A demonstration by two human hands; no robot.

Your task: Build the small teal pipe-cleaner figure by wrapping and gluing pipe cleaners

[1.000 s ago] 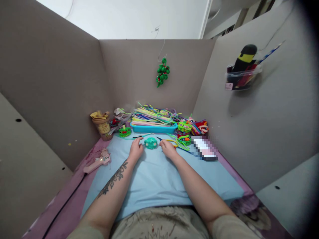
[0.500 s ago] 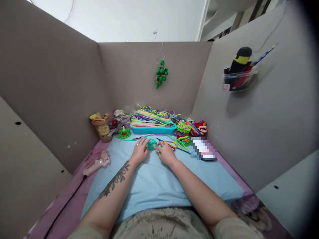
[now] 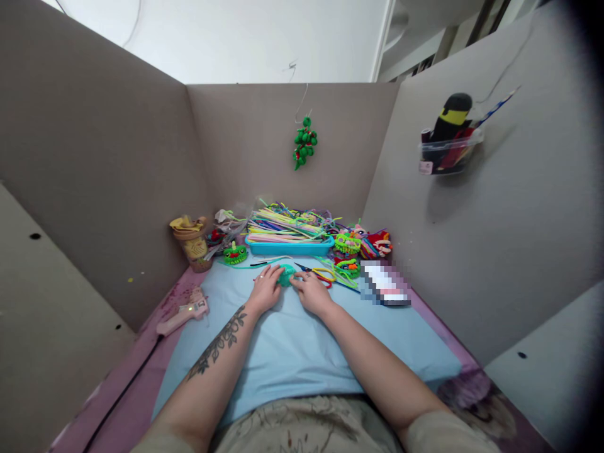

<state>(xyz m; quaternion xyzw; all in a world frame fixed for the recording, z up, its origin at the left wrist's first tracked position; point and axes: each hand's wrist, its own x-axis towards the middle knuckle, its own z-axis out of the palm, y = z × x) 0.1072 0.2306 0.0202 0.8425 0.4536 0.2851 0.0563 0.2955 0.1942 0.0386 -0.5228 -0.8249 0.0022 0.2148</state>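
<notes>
A small teal pipe-cleaner figure [image 3: 285, 275] lies on the light blue sheet [image 3: 292, 352]. My left hand [image 3: 265, 288] presses against its left side and my right hand [image 3: 310, 290] against its right side, fingers curled onto it from both sides. Most of the figure is hidden between the fingers. Scissors with red and yellow handles [image 3: 317, 274] lie just right of my right hand.
A blue tray [image 3: 289, 246] of coloured pipe cleaners stands behind my hands. Finished green and red figures [image 3: 349, 243] sit to its right, another green one [image 3: 234, 253] to its left beside a tan cup [image 3: 192, 242]. A pink glue gun [image 3: 183, 311] lies left. Grey panels enclose the table.
Both hands have closed in on the teal figure from either side; a second ago they rested apart with the figure fully visible between them.
</notes>
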